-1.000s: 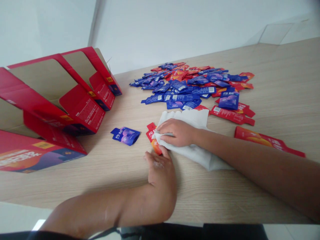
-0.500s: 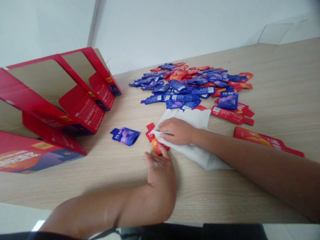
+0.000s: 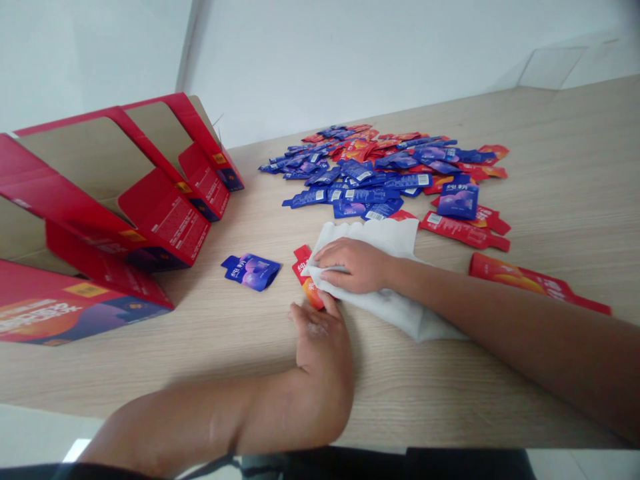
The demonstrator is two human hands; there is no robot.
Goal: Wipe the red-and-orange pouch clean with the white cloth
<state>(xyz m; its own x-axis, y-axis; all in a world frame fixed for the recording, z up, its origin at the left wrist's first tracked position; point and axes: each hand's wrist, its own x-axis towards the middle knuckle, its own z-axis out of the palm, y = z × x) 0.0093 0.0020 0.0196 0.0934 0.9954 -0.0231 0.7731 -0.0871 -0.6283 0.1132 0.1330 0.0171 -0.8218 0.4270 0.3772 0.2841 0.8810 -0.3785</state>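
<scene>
Working remotely, I hold the cloth (image 3: 375,232) partly over the red pouch (image 3: 311,291), my right hand (image 3: 350,265) half-curled; at its six o'clock, my loosely open left hand (image 3: 323,340) touches the pouch's edge, where firm pinning should prevent slipping

Looks like a plain indoor workspace: open cartons (image 3: 167,223), heaped sachets (image 3: 357,172), wood-grain table (image 3: 565,180).
</scene>
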